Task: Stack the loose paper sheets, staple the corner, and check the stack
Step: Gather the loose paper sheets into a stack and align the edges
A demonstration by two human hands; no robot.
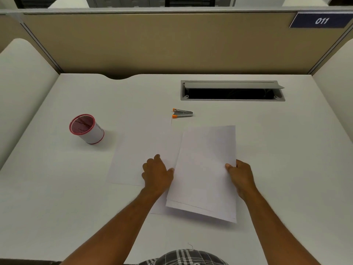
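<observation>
Near the front edge of the smooth, matte off-white tabletop (267, 150), thin white paper sheets are spread in two groups. A small stack of sheets (206, 169), flat and rectangular, is held tilted and partly raised; at its near corner at least two offset edges can be counted, though the exact number cannot be told. Its right edge is pinched by the right hand (241, 178), thumb on top and fingers hidden beneath. Its left edge is met by the thumb of the left hand (157, 174), whose curled fingers are pressed down on a single sheet (141, 152) lying flat on the tabletop, partly overlapped by the stack. A further sheet edge is seen under the left forearm, near the stack's lower left corner.

Toward the middle of the tabletop, beyond the sheets and apart from them, one small stapler (182, 113) is laid on its side; its body is grey metal with two orange plastic ends. Toward the left edge, one cylindrical cup (86, 129) is stood, white-walled with a red rim, red base band and a reddish interior. Near the back edge on the right, one rectangular grey cable port (232, 90) is set into the surface, its flap lifted over a dark opening. One blue plaque marked 011 (321, 20) is fixed on the tan fabric-like partition (152, 41) behind.
</observation>
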